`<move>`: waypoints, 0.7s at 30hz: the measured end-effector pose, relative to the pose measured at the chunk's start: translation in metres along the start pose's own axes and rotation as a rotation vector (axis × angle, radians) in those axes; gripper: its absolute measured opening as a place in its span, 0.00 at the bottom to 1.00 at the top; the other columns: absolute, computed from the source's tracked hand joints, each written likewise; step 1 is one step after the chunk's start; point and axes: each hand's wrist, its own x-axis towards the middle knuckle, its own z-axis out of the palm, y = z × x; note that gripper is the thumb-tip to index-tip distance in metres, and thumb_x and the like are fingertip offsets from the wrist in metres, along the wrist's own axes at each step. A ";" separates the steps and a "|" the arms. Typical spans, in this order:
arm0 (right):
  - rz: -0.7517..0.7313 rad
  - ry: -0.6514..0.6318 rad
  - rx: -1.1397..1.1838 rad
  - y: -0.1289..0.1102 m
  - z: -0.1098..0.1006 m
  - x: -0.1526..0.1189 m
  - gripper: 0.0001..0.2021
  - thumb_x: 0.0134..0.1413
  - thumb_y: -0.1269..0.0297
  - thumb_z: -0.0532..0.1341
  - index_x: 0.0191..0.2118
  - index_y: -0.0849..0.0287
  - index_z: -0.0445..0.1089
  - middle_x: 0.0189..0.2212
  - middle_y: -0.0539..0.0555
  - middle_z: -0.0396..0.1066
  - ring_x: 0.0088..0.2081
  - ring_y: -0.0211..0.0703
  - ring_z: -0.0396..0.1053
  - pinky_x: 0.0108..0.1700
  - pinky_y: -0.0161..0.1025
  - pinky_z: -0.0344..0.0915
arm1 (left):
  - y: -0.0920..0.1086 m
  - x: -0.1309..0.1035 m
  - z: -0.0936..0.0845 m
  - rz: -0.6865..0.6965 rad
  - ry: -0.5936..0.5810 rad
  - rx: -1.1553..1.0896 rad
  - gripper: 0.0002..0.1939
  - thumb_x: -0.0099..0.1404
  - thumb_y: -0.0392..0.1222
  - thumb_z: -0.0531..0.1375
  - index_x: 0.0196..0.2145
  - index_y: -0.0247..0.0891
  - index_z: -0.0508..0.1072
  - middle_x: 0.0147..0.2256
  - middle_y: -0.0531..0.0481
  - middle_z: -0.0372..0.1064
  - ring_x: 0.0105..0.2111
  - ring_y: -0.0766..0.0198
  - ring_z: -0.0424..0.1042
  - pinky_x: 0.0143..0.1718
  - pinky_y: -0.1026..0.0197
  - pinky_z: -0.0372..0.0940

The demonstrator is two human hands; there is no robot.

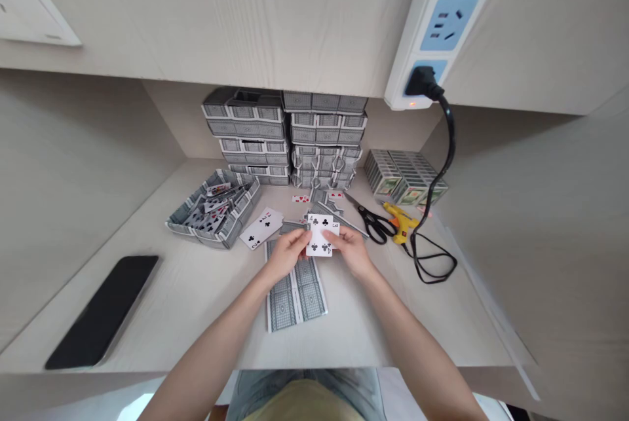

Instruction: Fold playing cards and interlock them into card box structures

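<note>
Between my two hands are playing cards, faces up, a four of clubs in front and the corner of a three showing beside it. My left hand pinches their left edge, thumb on top. At the right edge, my right hand grips them the same way. Below the hands lies a panel of joined playing cards, patterned backs up. Left of my left hand rests a small pile of loose cards, a two of clubs on top. More card pieces lie just beyond the hands.
A tray made of cards holds loose cards at left. Stacked card-made boxes stand behind. Black scissors, a yellow glue gun with its cord, and card decks are at right. A phone lies front left. A power strip hangs above.
</note>
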 end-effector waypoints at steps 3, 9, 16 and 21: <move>-0.016 0.008 -0.006 0.001 -0.001 0.000 0.14 0.38 0.55 0.65 0.29 0.61 0.72 0.23 0.51 0.72 0.22 0.38 0.65 0.26 0.36 0.62 | 0.001 -0.002 -0.001 0.007 -0.065 0.084 0.19 0.58 0.54 0.51 0.19 0.36 0.62 0.15 0.56 0.61 0.17 0.70 0.60 0.20 0.67 0.55; 0.001 0.055 0.007 0.003 0.001 0.000 0.16 0.35 0.54 0.66 0.29 0.61 0.72 0.24 0.52 0.73 0.24 0.40 0.67 0.28 0.38 0.64 | 0.000 -0.001 0.000 0.057 0.004 0.276 0.21 0.57 0.54 0.51 0.16 0.37 0.58 0.14 0.58 0.53 0.18 0.71 0.53 0.20 0.67 0.49; -0.007 0.024 0.012 0.009 0.001 0.002 0.15 0.37 0.55 0.65 0.31 0.61 0.72 0.26 0.52 0.73 0.24 0.39 0.67 0.27 0.36 0.63 | -0.003 -0.004 0.004 0.100 0.037 0.298 0.20 0.59 0.53 0.48 0.18 0.36 0.58 0.17 0.57 0.52 0.20 0.70 0.53 0.22 0.67 0.49; 0.000 0.053 -0.027 0.016 0.003 0.004 0.15 0.35 0.54 0.66 0.27 0.60 0.71 0.21 0.50 0.72 0.20 0.37 0.65 0.23 0.35 0.62 | -0.005 -0.006 0.008 0.122 0.155 0.471 0.19 0.60 0.50 0.47 0.16 0.37 0.56 0.15 0.57 0.52 0.18 0.70 0.52 0.20 0.67 0.46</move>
